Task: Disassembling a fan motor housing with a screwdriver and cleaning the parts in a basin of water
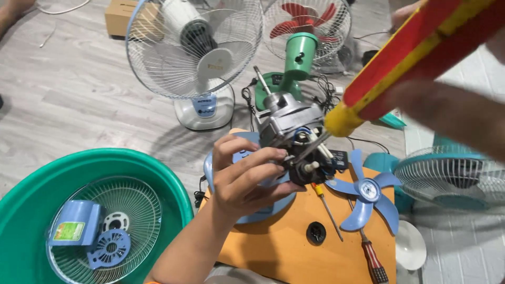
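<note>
My left hand (pixel 243 178) grips a grey metal fan motor (pixel 289 122) with exposed wires, holding it above an orange board (pixel 294 247). My right hand (pixel 447 113), blurred and close to the camera, is closed on the red and yellow handle of a screwdriver (pixel 415 58). Its metal shaft reaches down to the dark rear end of the motor, near my left fingertips. A light blue fan base (pixel 263 213) sits under my left hand.
A blue fan blade (pixel 366 190) and two more screwdrivers (pixel 368 252) lie on the orange board. A green basin (pixel 31 210) at lower left holds a wire fan guard and blue parts. A white fan (pixel 195 52), a green fan housing (pixel 300 55) and a teal fan (pixel 452 179) stand around.
</note>
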